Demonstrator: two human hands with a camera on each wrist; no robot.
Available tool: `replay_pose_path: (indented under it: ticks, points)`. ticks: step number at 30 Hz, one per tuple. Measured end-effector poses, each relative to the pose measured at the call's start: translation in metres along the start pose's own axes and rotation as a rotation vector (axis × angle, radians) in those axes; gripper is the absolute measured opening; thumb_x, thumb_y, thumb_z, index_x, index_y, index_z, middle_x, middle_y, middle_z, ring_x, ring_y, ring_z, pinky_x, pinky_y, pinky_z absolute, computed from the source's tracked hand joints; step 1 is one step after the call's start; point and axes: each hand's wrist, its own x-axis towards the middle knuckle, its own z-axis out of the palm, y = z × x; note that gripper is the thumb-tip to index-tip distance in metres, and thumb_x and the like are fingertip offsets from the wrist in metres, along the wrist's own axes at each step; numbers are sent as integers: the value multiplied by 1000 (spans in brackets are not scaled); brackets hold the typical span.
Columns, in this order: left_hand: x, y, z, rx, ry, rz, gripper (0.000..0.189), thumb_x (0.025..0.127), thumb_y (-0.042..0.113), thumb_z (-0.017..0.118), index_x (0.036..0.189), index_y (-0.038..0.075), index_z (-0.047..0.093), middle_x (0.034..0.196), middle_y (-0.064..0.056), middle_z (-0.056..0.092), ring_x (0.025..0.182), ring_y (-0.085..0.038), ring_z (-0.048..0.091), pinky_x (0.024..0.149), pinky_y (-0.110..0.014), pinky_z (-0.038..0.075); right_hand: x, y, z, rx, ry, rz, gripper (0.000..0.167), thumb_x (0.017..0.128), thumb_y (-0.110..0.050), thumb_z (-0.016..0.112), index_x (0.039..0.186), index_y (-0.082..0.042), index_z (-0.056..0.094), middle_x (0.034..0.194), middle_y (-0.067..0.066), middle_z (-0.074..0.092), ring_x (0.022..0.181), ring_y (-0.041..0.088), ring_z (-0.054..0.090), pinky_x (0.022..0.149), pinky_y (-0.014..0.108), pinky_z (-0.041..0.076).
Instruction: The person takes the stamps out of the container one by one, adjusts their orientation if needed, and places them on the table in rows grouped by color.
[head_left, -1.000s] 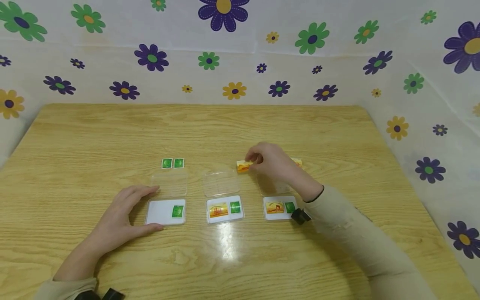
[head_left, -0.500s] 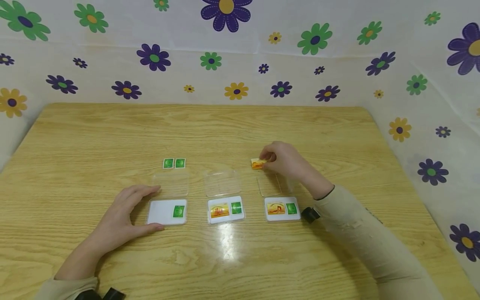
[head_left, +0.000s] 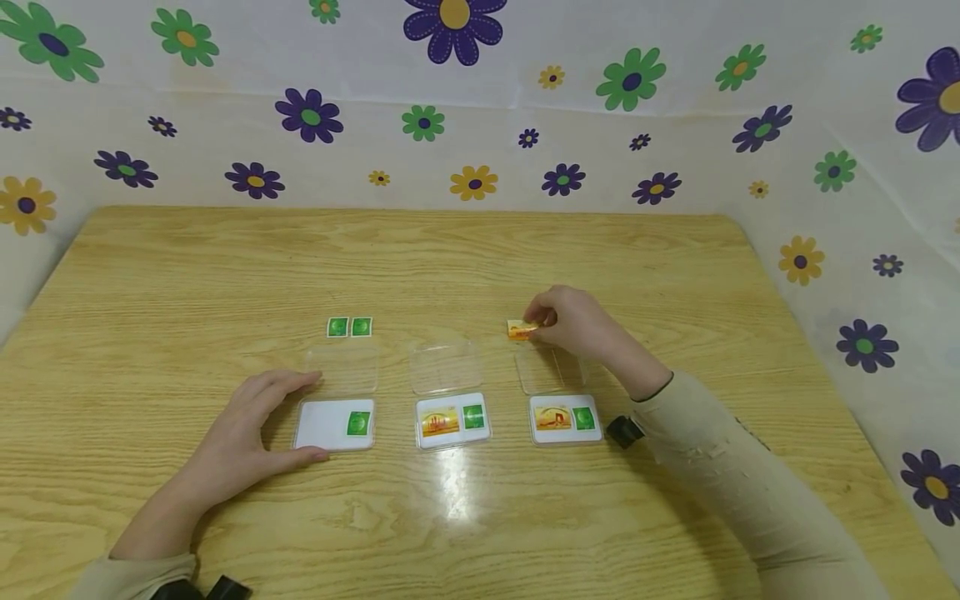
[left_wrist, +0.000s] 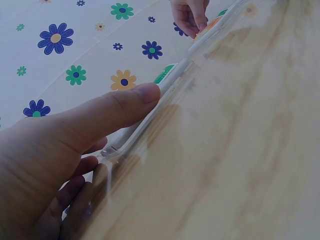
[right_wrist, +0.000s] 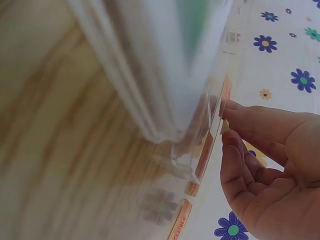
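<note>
In the head view, my right hand (head_left: 573, 321) pinches an orange-yellow stamp (head_left: 519, 330) between thumb and fingers, just behind the right case's clear lid. The right wrist view shows the same stamp (right_wrist: 226, 95) at the fingertips. My left hand (head_left: 243, 433) spreads around the left side of a clear case (head_left: 322, 425), thumb along its near edge and fingers by the lid. That case has a white insert with one green stamp (head_left: 357, 423) at its right. The thumb (left_wrist: 132, 102) touches the case edge in the left wrist view.
Two more cases, middle (head_left: 453, 421) and right (head_left: 566, 419), each bear an orange and a green stamp. Clear lids (head_left: 446, 368) lie behind the cases. Two green stamps (head_left: 349, 327) lie at back left. More orange stamps (right_wrist: 180, 220) show in the right wrist view.
My right hand has moved to the right along the back row with the orange stamp. My left hand stays at the left case.
</note>
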Motion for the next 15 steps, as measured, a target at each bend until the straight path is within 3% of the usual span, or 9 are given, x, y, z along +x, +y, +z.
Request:
replay_pose_path:
  ticks: [15]
  points:
    - [0, 1, 0, -3, -5, -5, 86, 58, 33, 92, 132, 11, 55, 128, 1, 52, 119, -19, 41, 99, -27, 25, -1, 2, -2, 39, 13, -3, 17, 85, -7, 71, 101, -1, 69, 92, 9, 62, 83, 23, 54, 72, 35, 47]
